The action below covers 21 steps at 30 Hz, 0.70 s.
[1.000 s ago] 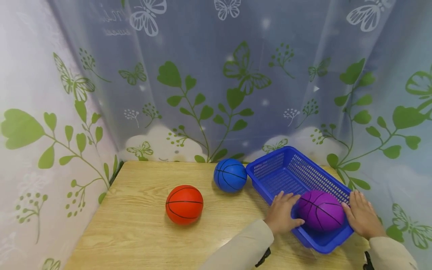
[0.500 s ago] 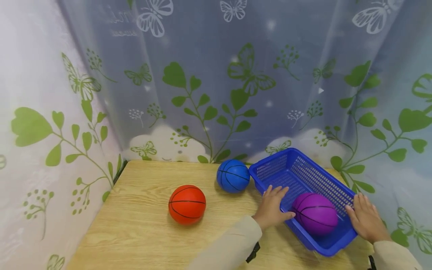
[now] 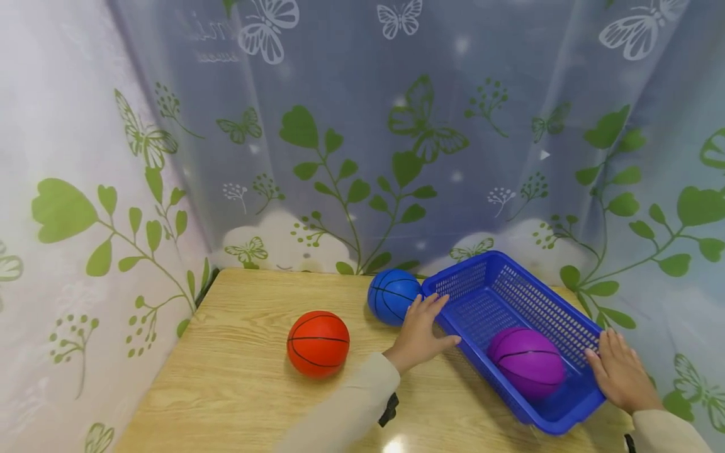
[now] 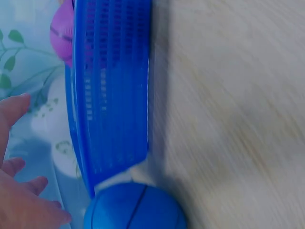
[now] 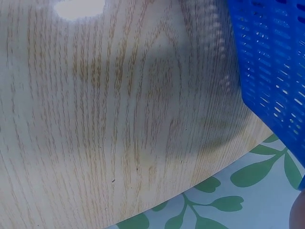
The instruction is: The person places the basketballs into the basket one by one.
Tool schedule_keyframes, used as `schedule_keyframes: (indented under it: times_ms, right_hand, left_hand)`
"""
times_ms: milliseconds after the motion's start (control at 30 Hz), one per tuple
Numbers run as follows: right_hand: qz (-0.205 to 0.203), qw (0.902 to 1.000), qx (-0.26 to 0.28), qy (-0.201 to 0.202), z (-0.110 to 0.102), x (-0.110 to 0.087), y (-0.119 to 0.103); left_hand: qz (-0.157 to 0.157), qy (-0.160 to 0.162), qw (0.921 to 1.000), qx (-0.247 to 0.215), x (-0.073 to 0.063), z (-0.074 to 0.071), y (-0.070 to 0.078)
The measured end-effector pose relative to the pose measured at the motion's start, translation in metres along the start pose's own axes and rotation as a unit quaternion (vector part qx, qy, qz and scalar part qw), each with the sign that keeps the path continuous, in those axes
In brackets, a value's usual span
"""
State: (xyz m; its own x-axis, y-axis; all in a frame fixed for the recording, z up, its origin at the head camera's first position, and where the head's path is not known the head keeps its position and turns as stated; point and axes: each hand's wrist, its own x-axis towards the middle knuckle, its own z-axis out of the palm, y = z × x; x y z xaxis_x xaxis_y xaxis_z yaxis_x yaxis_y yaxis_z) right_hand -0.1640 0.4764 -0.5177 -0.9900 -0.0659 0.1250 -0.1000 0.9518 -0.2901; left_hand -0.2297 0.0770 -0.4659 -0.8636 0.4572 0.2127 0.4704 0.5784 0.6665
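A purple ball (image 3: 527,363) with black seam lines lies in the near end of a blue plastic basket (image 3: 518,409). My left hand (image 3: 420,333), fingers spread and holding nothing, is over the table just left of the basket, close to a blue ball (image 3: 391,297). In the left wrist view, the blue ball (image 4: 136,207) appears beside the basket's end and my left hand (image 4: 24,191) shows loosely extended fingers. With straight fingers, my right hand (image 3: 623,371) rests at the basket's right rim. Only a sliver of that hand shows in the right wrist view.
An orange-red ball (image 3: 318,344) stands on the wooden table (image 3: 243,377), left of the blue one. A curtain (image 3: 340,126) printed with leaves and butterflies hangs behind and along both sides of the table.
My left hand has left the purple ball and the basket's near rim, moving left and away toward the blue ball. The purple ball has rolled slightly within the basket. My right hand stays at the rim.
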Motion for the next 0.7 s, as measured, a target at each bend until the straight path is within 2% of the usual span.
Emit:
schedule_keyframes:
  times_ms: [333, 533, 700]
  right_hand:
    - [-0.002, 1.0, -0.004, -0.001, 0.0, 0.001, 0.0]
    - [0.003, 0.9999, -0.008, -0.011, 0.0, 0.002, 0.001]
    - [0.005, 0.9999, -0.007, -0.012, -0.001, 0.003, 0.002]
  left_hand:
    - [-0.019, 0.022, 0.9996, -0.005, -0.009, -0.04, -0.033]
    - [-0.032, 0.041, 0.9981, -0.033, -0.022, -0.064, -0.056]
    - [-0.057, 0.051, 0.9966, -0.028, -0.035, -0.085, -0.073]
